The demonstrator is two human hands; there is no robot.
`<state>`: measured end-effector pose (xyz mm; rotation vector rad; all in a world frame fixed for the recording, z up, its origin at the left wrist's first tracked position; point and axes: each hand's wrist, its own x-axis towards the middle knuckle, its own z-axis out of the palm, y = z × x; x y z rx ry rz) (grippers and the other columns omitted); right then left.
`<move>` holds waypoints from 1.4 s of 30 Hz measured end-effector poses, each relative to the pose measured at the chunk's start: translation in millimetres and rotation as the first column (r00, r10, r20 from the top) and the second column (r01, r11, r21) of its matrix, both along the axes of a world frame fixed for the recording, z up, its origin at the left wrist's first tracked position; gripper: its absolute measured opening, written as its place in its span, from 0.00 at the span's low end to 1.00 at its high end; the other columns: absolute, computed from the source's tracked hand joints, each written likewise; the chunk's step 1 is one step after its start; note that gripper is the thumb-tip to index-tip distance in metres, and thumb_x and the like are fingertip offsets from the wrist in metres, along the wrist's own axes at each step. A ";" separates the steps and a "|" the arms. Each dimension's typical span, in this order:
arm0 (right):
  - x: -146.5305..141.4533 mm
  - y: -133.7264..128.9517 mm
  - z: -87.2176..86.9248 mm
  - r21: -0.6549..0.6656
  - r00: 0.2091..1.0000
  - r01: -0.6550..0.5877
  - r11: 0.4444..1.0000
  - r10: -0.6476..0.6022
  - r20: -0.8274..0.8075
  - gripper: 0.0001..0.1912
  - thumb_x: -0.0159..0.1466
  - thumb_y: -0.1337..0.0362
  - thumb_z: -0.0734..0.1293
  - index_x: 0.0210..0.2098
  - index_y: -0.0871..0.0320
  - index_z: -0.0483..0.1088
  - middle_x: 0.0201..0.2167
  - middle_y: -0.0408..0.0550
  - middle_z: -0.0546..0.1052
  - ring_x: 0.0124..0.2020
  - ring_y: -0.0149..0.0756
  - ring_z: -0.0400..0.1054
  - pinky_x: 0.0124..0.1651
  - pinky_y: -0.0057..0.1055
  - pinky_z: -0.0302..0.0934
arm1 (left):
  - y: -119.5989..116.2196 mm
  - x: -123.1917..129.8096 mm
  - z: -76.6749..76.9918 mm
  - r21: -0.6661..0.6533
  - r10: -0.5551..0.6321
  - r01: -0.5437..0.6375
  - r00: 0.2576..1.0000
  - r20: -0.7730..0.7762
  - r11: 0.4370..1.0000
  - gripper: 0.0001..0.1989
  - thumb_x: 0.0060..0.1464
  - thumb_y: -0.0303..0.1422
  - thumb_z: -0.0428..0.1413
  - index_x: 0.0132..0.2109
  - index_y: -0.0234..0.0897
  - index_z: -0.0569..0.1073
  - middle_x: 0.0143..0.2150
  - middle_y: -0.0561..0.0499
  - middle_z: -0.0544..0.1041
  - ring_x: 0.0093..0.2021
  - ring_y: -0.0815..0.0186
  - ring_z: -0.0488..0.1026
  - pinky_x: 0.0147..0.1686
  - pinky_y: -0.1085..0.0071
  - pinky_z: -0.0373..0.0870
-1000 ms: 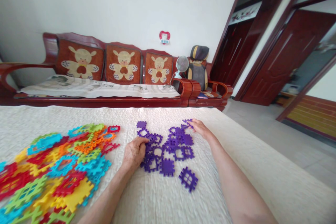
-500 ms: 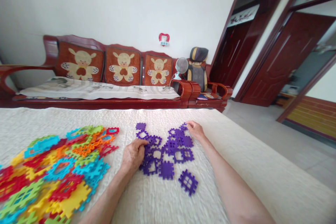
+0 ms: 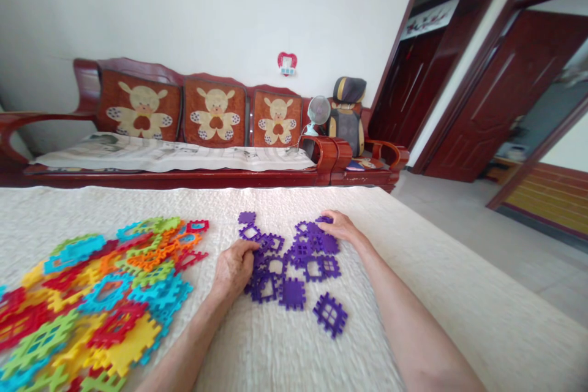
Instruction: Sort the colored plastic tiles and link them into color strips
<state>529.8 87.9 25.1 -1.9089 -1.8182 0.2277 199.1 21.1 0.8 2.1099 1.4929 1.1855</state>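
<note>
Purple plastic interlocking tiles (image 3: pixel 292 293), some solid and some with window-like cutouts, lie in a loose, partly overlapping group on the light quilted cover (image 3: pixel 367 355). At the group's left edge is my left hand (image 3: pixel 235 264), fingers curled and tips against the tiles; whatever they may hold is hidden. My right hand (image 3: pixel 342 226) is at the far right edge of the group, thumb and fingers closed around a small purple tile (image 3: pixel 324 219). One windowed purple tile (image 3: pixel 331 315) lies apart at the near side, between my forearms.
A heap of red, yellow, green, blue and orange tiles (image 3: pixel 105 294) spreads on the left. Beyond the covered surface stand a wooden sofa (image 3: pixel 229 179) with bear cushions (image 3: pixel 215 111), a small fan (image 3: pixel 318 111) and a chair with a massage pad (image 3: pixel 346 125).
My right hand has shifted slightly left and its fingers now cover more of the far purple tile. The left hand stays almost where it was. The view has tilted a little.
</note>
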 end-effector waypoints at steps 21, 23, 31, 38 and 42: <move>19.9 -6.5 -9.8 0.104 0.990 0.070 0.992 -0.082 0.115 0.19 0.52 0.63 0.63 0.44 0.57 0.71 0.43 0.50 0.74 0.45 0.39 0.67 0.51 0.32 0.57 | -1.6 1.5 3.7 -0.016 0.013 -0.013 1.000 0.008 1.000 0.15 0.50 0.27 0.45 0.37 0.39 0.76 0.36 0.53 0.79 0.38 0.67 0.75 0.42 0.72 0.71; 18.6 -6.4 -10.1 0.107 0.990 0.064 0.992 -0.077 0.121 0.20 0.52 0.64 0.63 0.45 0.57 0.70 0.44 0.49 0.74 0.46 0.39 0.66 0.52 0.32 0.56 | -2.0 1.8 3.7 -0.010 0.013 -0.013 1.000 0.013 1.000 0.15 0.50 0.27 0.45 0.37 0.39 0.76 0.36 0.53 0.79 0.38 0.67 0.75 0.42 0.71 0.71; 23.0 -5.9 -6.8 0.044 0.990 0.045 0.998 -0.051 0.133 0.21 0.51 0.61 0.65 0.46 0.56 0.70 0.44 0.49 0.74 0.45 0.40 0.67 0.49 0.31 0.58 | 0.5 1.1 -1.5 0.012 0.004 -0.004 1.000 0.013 1.000 0.15 0.50 0.27 0.45 0.37 0.39 0.76 0.37 0.53 0.79 0.38 0.67 0.75 0.42 0.72 0.71; 22.9 -5.9 -7.1 0.048 0.988 0.132 0.990 -0.135 0.076 0.31 0.52 0.52 0.67 0.52 0.60 0.66 0.47 0.54 0.72 0.46 0.40 0.67 0.50 0.32 0.57 | -0.2 1.2 -0.3 0.000 -0.002 0.002 1.000 0.011 1.000 0.15 0.50 0.27 0.45 0.37 0.39 0.76 0.37 0.53 0.79 0.38 0.68 0.75 0.42 0.72 0.71; 20.5 -5.5 -8.4 0.067 0.989 0.123 0.990 -0.128 0.071 0.20 0.53 0.59 0.64 0.45 0.53 0.70 0.44 0.47 0.74 0.46 0.38 0.67 0.51 0.32 0.57 | 1.3 0.8 -2.6 0.007 -0.010 0.010 1.000 0.008 1.000 0.15 0.51 0.27 0.45 0.37 0.39 0.76 0.37 0.53 0.79 0.39 0.68 0.75 0.42 0.72 0.71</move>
